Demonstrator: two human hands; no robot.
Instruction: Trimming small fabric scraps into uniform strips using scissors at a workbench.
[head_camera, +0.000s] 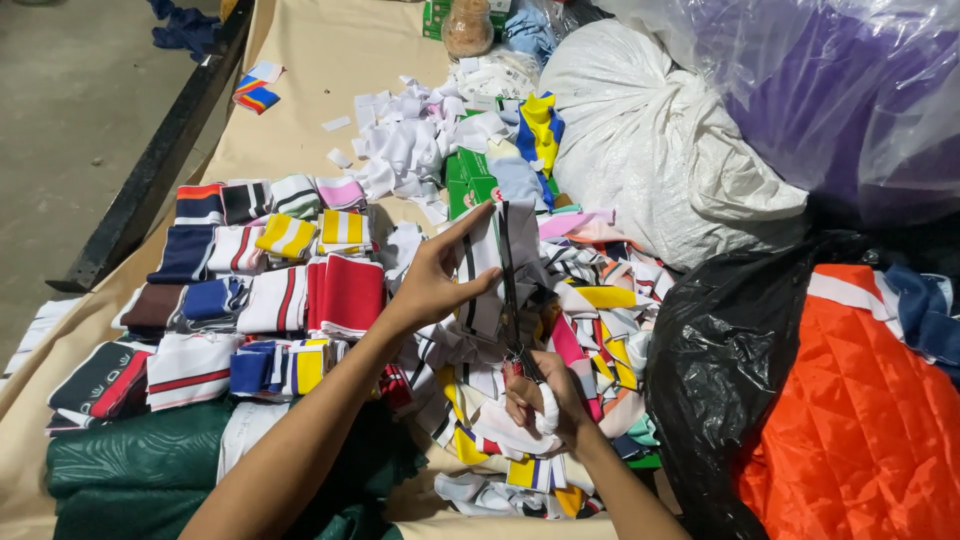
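Nearest the camera, a dark green fabric roll (130, 470) lies at the near left edge of the surface (320, 60), with my left forearm passing over it.

I see the left hand (432, 280) raised at centre, thumb and fingers (470, 228) closed on a white fabric strip with black stripes (487, 262). The strip is held upright above the loose pile.

I see the right hand (540, 400) near centre, just below the strip. Its fingers are wrapped around the handles of the scissors (510, 300), and one finger carries a white wrap. The scissor blades point up and away, running along the strip's right edge. I cannot tell whether the blades are parted.

Sorted stacks of striped knit pieces (260, 270) sit in rows to the left of the hands. A loose heap of mixed offcuts (590, 310) lies beneath and to the right of the hands. Small white scraps (410, 140) lie farther back.

On the right, a black plastic bag (730, 370) holds orange quilted fabric (850, 420). A tied white sack (650, 140) lies beyond it.
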